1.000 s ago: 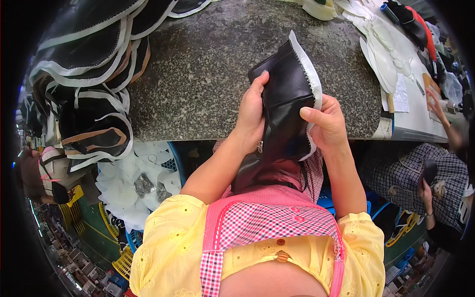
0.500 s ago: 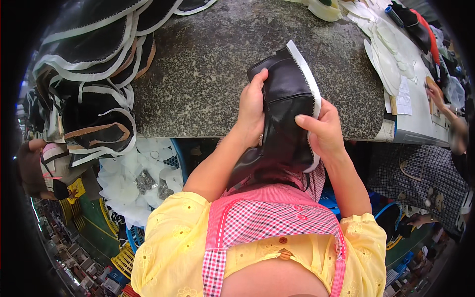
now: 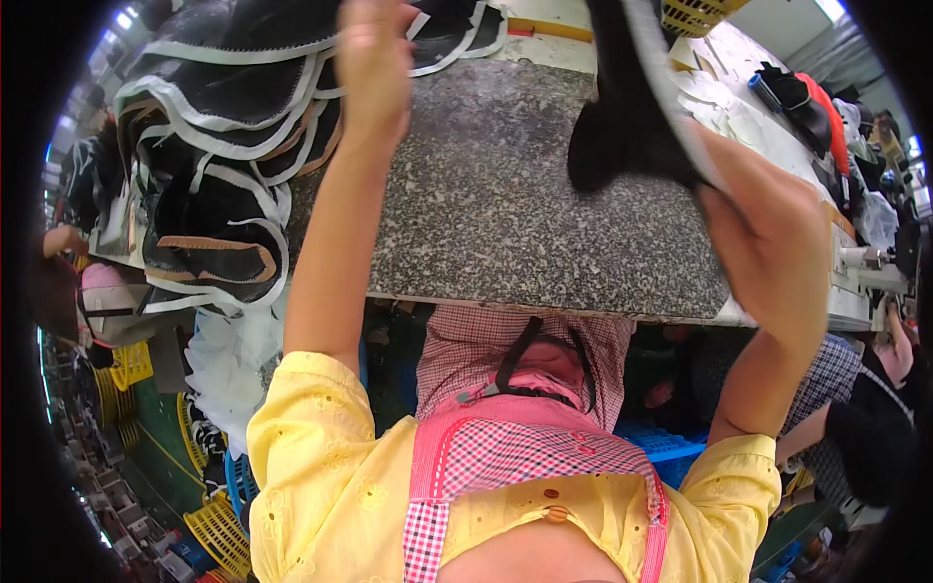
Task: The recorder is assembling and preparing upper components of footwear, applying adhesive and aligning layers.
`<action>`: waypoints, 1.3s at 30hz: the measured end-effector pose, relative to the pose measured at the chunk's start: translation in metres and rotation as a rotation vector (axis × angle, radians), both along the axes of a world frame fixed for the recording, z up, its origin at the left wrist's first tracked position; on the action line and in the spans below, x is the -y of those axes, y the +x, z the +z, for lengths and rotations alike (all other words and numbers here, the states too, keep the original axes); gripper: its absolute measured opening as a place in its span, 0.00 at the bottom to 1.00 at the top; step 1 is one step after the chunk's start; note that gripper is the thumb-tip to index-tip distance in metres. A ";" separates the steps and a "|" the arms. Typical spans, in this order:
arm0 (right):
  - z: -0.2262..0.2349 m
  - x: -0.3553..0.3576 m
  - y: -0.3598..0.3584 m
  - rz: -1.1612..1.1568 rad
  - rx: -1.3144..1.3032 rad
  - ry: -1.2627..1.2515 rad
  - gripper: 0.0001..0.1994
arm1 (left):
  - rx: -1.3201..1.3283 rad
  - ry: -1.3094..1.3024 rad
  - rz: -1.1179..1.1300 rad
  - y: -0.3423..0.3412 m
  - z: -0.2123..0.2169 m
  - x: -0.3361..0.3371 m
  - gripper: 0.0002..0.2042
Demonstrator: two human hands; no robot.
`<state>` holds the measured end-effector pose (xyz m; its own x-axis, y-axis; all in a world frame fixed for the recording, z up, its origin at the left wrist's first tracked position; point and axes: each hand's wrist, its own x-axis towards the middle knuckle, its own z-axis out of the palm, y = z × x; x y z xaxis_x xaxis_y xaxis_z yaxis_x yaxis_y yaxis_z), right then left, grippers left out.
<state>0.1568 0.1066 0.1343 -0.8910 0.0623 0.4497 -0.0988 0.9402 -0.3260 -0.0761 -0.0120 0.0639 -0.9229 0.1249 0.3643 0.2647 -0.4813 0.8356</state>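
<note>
Leather piece, black and shaped like a bent boot, with a long white strip down its right side [image 3: 622,107], is up over the right part of the speckled grey stone surface [image 3: 505,194]. Its long way runs up and down, leaning a little, so the low end sits more to the right. The top end goes past the edge of the view. A round, dark bump pokes down and to the left. The right hand [image 3: 766,199] holds it by the low end of the strip, fingers pinching there, tips blurry. The left hand [image 3: 374,73] is beside a pile of flat black pieces with white zigzag edges [image 3: 219,87]; its fingers are too blurry, so I cannot tell if they are spread or pressed together.
</note>
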 end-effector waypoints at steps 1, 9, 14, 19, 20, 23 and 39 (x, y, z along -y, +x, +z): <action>-0.009 0.014 -0.016 -0.029 0.067 0.082 0.21 | -0.302 -0.012 0.053 -0.013 -0.008 0.027 0.20; -0.200 0.018 -0.053 0.451 -0.046 -0.106 0.19 | -0.948 -1.107 -0.195 0.096 -0.145 0.077 0.33; -0.209 -0.005 -0.006 0.029 0.365 0.139 0.26 | -1.030 -1.104 -0.369 0.080 -0.162 0.093 0.27; -0.204 0.028 0.015 0.001 0.247 0.094 0.21 | -1.056 -1.029 -0.311 0.090 -0.161 0.116 0.20; -0.196 0.032 0.013 0.009 0.144 0.121 0.18 | -1.053 -0.981 -0.256 0.100 -0.155 0.126 0.19; -0.155 0.070 -0.001 0.281 0.011 -0.094 0.12 | -0.915 -0.985 -0.018 0.114 -0.142 0.189 0.12; -0.133 0.169 -0.063 0.408 0.116 0.078 0.18 | 0.273 -1.606 -0.336 0.194 -0.196 0.400 0.44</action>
<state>0.0933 -0.0620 0.0010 -0.8806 -0.3357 0.3344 -0.4343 0.8540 -0.2863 0.1180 -0.4115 -0.1324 -0.7898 0.3814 -0.4804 0.1065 0.8566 0.5049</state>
